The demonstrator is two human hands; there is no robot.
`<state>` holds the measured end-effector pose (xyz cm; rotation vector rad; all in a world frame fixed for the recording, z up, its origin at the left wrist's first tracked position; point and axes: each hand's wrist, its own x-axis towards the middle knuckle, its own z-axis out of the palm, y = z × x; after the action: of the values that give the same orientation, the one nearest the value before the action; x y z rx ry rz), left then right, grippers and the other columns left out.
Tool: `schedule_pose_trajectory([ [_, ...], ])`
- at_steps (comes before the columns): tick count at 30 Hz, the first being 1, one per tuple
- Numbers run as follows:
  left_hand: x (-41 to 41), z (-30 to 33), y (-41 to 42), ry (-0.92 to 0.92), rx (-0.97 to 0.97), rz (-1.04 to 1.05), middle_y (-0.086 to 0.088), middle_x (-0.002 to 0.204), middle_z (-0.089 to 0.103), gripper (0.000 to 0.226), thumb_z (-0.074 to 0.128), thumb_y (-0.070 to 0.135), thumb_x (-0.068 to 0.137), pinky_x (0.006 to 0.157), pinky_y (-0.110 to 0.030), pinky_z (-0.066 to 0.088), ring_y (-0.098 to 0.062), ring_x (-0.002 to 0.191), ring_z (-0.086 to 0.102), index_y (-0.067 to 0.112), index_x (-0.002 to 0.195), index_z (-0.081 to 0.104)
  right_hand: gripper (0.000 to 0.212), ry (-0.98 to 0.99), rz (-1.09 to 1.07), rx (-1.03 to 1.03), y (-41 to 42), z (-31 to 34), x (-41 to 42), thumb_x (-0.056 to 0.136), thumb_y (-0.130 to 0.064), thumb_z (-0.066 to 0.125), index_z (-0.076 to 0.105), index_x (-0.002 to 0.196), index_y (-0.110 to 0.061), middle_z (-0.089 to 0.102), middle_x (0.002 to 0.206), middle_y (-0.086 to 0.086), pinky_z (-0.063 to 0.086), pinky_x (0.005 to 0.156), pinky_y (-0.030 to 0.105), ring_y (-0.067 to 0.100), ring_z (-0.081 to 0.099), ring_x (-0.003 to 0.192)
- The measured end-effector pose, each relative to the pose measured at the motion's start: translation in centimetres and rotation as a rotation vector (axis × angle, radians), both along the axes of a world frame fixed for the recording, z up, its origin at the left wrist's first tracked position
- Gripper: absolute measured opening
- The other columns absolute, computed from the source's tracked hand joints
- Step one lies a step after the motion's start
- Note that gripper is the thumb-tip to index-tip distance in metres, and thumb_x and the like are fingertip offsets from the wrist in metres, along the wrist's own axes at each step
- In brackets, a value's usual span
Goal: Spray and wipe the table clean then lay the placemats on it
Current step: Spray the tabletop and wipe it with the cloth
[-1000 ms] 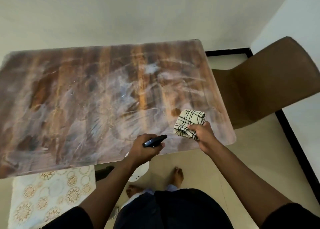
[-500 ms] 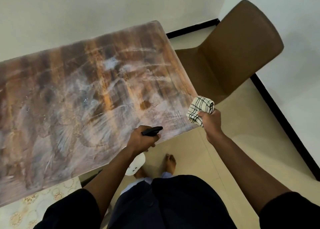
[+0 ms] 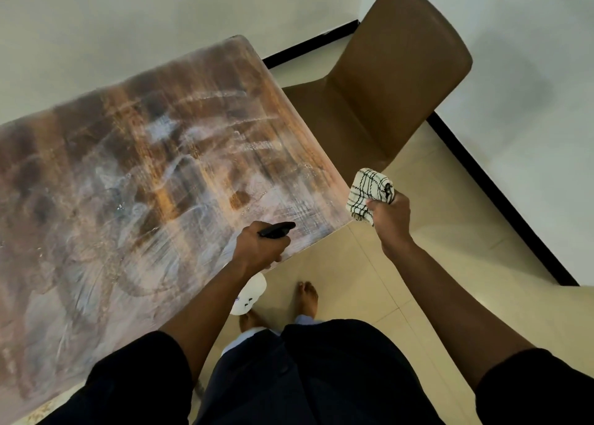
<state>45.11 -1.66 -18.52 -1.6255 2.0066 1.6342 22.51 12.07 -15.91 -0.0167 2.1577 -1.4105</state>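
Left hand grips the spray bottle by its black trigger head, fingers curled round it, above the near right corner of the table; the white bottle body hangs below the table edge. Right hand holds the bunched checked cloth in curled fingers, just off the table's right edge, over the floor. Wet wipe streaks cover the tabletop. A brown chair stands beside the table's right end. Only a patterned sliver, possibly a placemat, shows at the lower left edge.
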Motion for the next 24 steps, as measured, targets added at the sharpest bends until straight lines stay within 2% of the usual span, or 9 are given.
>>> schedule_pose_trajectory([
  [2, 0.0, -0.2, 0.0, -0.004, -0.031, -0.009, -0.006, 0.07, 0.079, 0.004, 0.073, 0.026, 0.09, 0.061, -0.042, 0.067, -0.027, 0.069, 0.079, 0.029, 0.089, 0.075, 0.042, 0.003, 0.003, -0.008, 0.1, 0.2, 0.0, 0.09, 0.008, 0.059, 0.07, 0.129, -0.005, 0.074, 0.111, 0.006, 0.06, 0.075, 0.023, 0.023, 0.073, 0.099],
  [3, 0.2, -0.3, 0.0, -0.007, -0.036, 0.002, -0.007, 0.071, 0.079, 0.004, 0.073, 0.025, 0.091, 0.061, -0.041, 0.067, -0.026, 0.068, 0.079, 0.027, 0.093, 0.076, 0.042, 0.003, 0.006, -0.006, 0.1, 0.1, 0.0, 0.09, 0.008, 0.059, 0.07, 0.129, -0.005, 0.074, 0.112, 0.006, 0.06, 0.076, 0.023, 0.023, 0.073, 0.1],
  [7, 1.1, -0.3, -0.5, 0.008, 0.019, 0.077, -0.008, 0.081, 0.08, 0.031, 0.075, 0.025, 0.096, 0.051, -0.03, 0.057, -0.024, 0.07, 0.08, 0.019, 0.126, 0.073, 0.041, -0.008, 0.034, 0.033, -0.3, -0.4, 0.3, 0.088, 0.003, 0.062, 0.071, 0.126, -0.008, 0.076, 0.114, 0.009, 0.06, 0.095, 0.044, 0.027, 0.073, 0.104],
  [10, 2.4, -0.1, -0.5, 0.035, 0.054, 0.122, -0.008, 0.081, 0.078, 0.041, 0.075, 0.022, 0.097, 0.049, -0.027, 0.055, -0.022, 0.071, 0.08, 0.017, 0.138, 0.07, 0.042, -0.011, 0.061, 0.048, -0.7, -0.6, 0.7, 0.087, -0.001, 0.064, 0.071, 0.128, -0.008, 0.075, 0.118, 0.01, 0.059, 0.097, 0.047, 0.028, 0.072, 0.106],
  [15, 5.1, -0.1, 0.0, -0.024, 0.014, 0.163, -0.009, 0.07, 0.078, 0.032, 0.075, 0.021, 0.093, 0.049, -0.028, 0.055, -0.03, 0.073, 0.079, 0.015, 0.124, 0.077, 0.041, -0.01, 0.127, 0.07, -1.8, -0.9, 1.9, 0.088, -0.002, 0.064, 0.07, 0.128, -0.007, 0.075, 0.119, 0.011, 0.06, 0.096, 0.047, 0.028, 0.072, 0.107],
  [18, 7.0, -0.3, 0.3, -0.022, 0.008, 0.234, -0.008, 0.071, 0.076, 0.029, 0.077, 0.021, 0.092, 0.049, -0.029, 0.053, -0.023, 0.065, 0.077, 0.014, 0.12, 0.077, 0.04, -0.01, 0.168, 0.074, -2.7, -1.1, 2.6, 0.085, -0.004, 0.064, 0.072, 0.124, -0.008, 0.076, 0.115, 0.01, 0.06, 0.094, 0.049, 0.028, 0.073, 0.105],
  [22, 9.6, -0.6, 0.5, -0.006, 0.038, 0.308, -0.006, 0.071, 0.075, 0.034, 0.078, 0.025, 0.093, 0.046, -0.027, 0.05, -0.023, 0.066, 0.078, 0.017, 0.125, 0.074, 0.034, -0.005, 0.205, 0.075, -3.9, -0.9, 3.9, 0.087, -0.001, 0.064, 0.072, 0.12, -0.006, 0.076, 0.114, 0.013, 0.06, 0.094, 0.048, 0.03, 0.073, 0.104],
  [24, 10.8, -0.6, 0.8, -0.006, 0.029, 0.353, -0.007, 0.068, 0.074, 0.03, 0.078, 0.023, 0.091, 0.046, -0.027, 0.049, -0.023, 0.064, 0.077, 0.012, 0.12, 0.076, 0.034, -0.002, 0.234, 0.079, -4.4, -1.0, 4.4, 0.09, 0.001, 0.063, 0.071, 0.122, -0.005, 0.075, 0.115, 0.013, 0.061, 0.093, 0.045, 0.03, 0.072, 0.106],
])
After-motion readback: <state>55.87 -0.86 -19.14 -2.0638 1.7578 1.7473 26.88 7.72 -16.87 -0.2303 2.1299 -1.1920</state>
